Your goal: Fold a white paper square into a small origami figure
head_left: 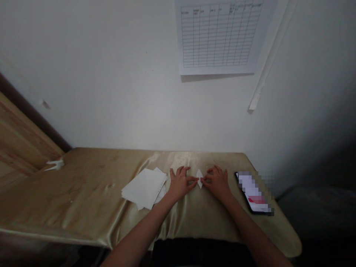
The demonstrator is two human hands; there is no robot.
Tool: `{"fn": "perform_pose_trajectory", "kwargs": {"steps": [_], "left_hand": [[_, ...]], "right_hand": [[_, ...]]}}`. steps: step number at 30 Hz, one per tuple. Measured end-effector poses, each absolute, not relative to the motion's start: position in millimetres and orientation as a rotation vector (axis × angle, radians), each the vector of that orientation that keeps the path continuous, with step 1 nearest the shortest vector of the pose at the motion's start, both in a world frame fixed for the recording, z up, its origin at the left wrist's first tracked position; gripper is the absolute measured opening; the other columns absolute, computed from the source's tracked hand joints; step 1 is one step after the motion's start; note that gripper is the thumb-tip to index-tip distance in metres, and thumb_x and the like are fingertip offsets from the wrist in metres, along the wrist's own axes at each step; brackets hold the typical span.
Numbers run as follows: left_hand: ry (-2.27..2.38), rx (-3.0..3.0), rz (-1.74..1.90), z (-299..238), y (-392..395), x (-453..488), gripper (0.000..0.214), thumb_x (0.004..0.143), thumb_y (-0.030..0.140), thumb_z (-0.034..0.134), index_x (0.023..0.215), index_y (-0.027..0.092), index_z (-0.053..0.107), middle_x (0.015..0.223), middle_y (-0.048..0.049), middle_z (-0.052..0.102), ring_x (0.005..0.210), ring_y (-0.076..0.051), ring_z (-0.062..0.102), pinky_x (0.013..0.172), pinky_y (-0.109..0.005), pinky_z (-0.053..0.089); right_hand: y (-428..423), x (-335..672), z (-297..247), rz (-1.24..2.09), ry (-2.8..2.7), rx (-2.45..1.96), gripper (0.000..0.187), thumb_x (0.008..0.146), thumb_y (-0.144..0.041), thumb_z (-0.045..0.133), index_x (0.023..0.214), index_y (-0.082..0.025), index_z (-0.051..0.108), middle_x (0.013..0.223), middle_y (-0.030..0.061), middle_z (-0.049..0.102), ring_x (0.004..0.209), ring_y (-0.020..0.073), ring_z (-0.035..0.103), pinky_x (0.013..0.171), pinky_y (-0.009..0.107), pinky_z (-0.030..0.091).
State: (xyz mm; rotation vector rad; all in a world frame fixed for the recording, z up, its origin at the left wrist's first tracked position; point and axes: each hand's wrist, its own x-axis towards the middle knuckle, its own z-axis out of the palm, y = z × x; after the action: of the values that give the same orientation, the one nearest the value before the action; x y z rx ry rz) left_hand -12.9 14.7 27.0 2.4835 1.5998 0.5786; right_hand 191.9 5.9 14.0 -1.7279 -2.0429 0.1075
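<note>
A small white folded paper (pixel 199 174), diamond-like in outline with pointed top and bottom, lies on the gold satin cloth between my hands. From its left side, the thumb and forefinger of my left hand (pixel 181 182) pinch the edge, with the other fingers spread. My right hand (pixel 217 181) holds the opposite edge in the same kind of pinch, its remaining fingers raised. The fingertips cover the paper's middle edges, so its fold lines there are hidden. Left of my left hand rests a stack of white paper sheets (pixel 144 187), slightly fanned.
A phone (pixel 250 191) with a lit, partly blurred screen lies near the right edge of the cloth-covered table (pixel 91 181). White scraps (pixel 55 164) sit at the far left by a wooden panel (pixel 25 137). A printed grid sheet (pixel 217 40) hangs on the wall behind.
</note>
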Motion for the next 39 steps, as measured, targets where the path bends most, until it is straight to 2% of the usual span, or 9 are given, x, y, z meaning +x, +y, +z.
{"fn": "perform_pose_trajectory", "kwargs": {"steps": [5, 11, 15, 18, 22, 24, 29, 34, 39], "left_hand": [[1.594, 2.523, 0.623, 25.6, 11.3, -11.5, 0.02, 0.089, 0.048, 0.063, 0.106, 0.048, 0.073, 0.141, 0.0001, 0.052, 0.137, -0.034, 0.034, 0.109, -0.077, -0.001], [1.561, 2.476, 0.674, 22.1, 17.7, -6.6, 0.015, 0.087, 0.044, 0.068, 0.098, 0.041, 0.076, 0.14, -0.001, 0.052, 0.134, -0.031, 0.037, 0.11, -0.075, 0.001], [1.514, 2.472, 0.712, 17.9, 22.0, -0.3, 0.009, 0.084, 0.037, 0.072, 0.091, 0.034, 0.076, 0.14, -0.0011, 0.052, 0.132, -0.029, 0.04, 0.113, -0.071, 0.0], [1.518, 2.406, 0.731, 13.0, 23.7, 1.7, 0.009, 0.084, 0.035, 0.072, 0.093, 0.033, 0.075, 0.138, -0.0015, 0.053, 0.13, -0.028, 0.042, 0.114, -0.069, 0.006], [1.57, 2.31, 0.779, 8.2, 26.1, 0.5, 0.011, 0.082, 0.037, 0.073, 0.092, 0.033, 0.077, 0.137, -0.0026, 0.052, 0.13, -0.028, 0.04, 0.114, -0.059, 0.018], [1.596, 2.289, 0.801, 7.4, 27.4, -0.2, 0.018, 0.079, 0.035, 0.076, 0.097, 0.034, 0.076, 0.138, -0.003, 0.05, 0.13, -0.028, 0.039, 0.113, -0.053, 0.023], [1.682, 2.214, 0.784, 8.9, 31.8, -0.6, 0.063, 0.071, 0.038, 0.082, 0.131, 0.032, 0.062, 0.145, -0.0079, 0.044, 0.133, -0.031, 0.036, 0.112, -0.047, 0.029], [1.713, 2.158, 0.717, 10.9, 35.1, -0.5, 0.063, 0.068, 0.041, 0.083, 0.127, 0.03, 0.065, 0.145, -0.0086, 0.044, 0.133, -0.033, 0.037, 0.113, -0.046, 0.03], [1.689, 2.158, 0.775, 10.6, 33.3, -0.6, 0.066, 0.067, 0.039, 0.084, 0.13, 0.034, 0.062, 0.143, -0.0066, 0.045, 0.134, -0.031, 0.037, 0.112, -0.046, 0.031]], "right_hand": [[6.4, 193.4, 9.2, 0.141, -2.029, -1.721, 0.02, 0.087, -0.05, 0.062, 0.085, -0.036, 0.076, 0.121, 0.0036, 0.061, 0.137, 0.0321, 0.034, 0.111, 0.068, 0.009], [9.7, 197.8, 1.0, 0.18, -1.96, -1.694, 0.016, 0.081, -0.05, 0.068, 0.09, -0.039, 0.077, 0.118, 0.0037, 0.061, 0.126, 0.0292, 0.043, 0.11, 0.055, 0.023], [11.9, 199.3, -2.8, 0.132, -1.923, -1.69, 0.027, 0.079, -0.049, 0.07, 0.103, -0.038, 0.075, 0.118, 0.0054, 0.06, 0.118, 0.0278, 0.048, 0.108, 0.05, 0.028], [12.8, 199.9, -4.8, 0.098, -1.91, -1.689, 0.032, 0.079, -0.049, 0.071, 0.107, -0.036, 0.074, 0.119, 0.0071, 0.059, 0.118, 0.029, 0.048, 0.107, 0.049, 0.029], [13.1, 200.1, -5.6, 0.09, -1.95, -1.675, 0.026, 0.081, -0.047, 0.07, 0.105, -0.039, 0.075, 0.121, 0.0065, 0.06, 0.118, 0.0291, 0.048, 0.107, 0.049, 0.029], [13.2, 200.2, -5.3, 0.099, -1.957, -1.675, 0.025, 0.081, -0.046, 0.07, 0.105, -0.04, 0.075, 0.122, 0.006, 0.06, 0.118, 0.029, 0.048, 0.108, 0.05, 0.029], [13.8, 200.2, -4.2, 0.126, -1.966, -1.674, 0.029, 0.08, -0.044, 0.072, 0.109, -0.042, 0.073, 0.123, 0.006, 0.061, 0.118, 0.0299, 0.048, 0.108, 0.052, 0.027], [14.4, 200.1, -3.7, 0.112, -1.966, -1.684, 0.03, 0.081, -0.044, 0.071, 0.111, -0.046, 0.07, 0.123, 0.0027, 0.062, 0.118, 0.0288, 0.048, 0.107, 0.052, 0.027], [14.1, 198.8, -3.7, 0.131, -1.932, -1.689, 0.034, 0.08, -0.047, 0.07, 0.114, -0.041, 0.071, 0.124, 0.0049, 0.061, 0.119, 0.0295, 0.048, 0.107, 0.051, 0.026]]}}
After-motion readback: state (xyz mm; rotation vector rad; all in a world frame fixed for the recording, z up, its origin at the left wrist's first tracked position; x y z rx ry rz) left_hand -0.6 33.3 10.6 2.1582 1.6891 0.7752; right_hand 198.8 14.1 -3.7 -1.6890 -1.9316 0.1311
